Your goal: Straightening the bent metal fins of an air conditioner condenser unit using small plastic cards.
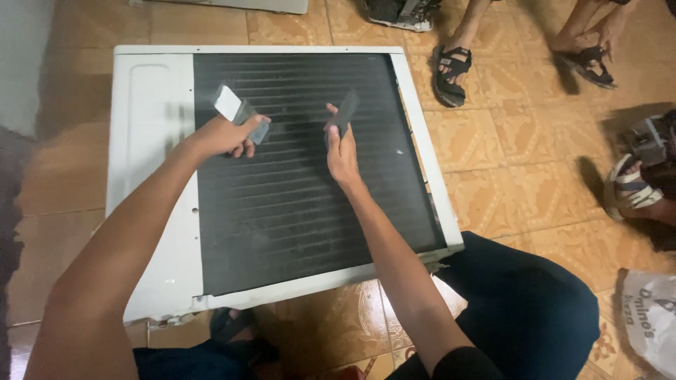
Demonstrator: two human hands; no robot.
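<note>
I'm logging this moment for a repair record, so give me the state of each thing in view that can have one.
Air conditioner unit: lying flat on the tiled floor, dark finned coil facing up, dusty.
Left hand: gripping a small flat comb-like tool, on the coil.
Right hand: holding a dark flat tool, tilted, tip on the fins.
Plastic bag: crumpled on the floor.
</note>
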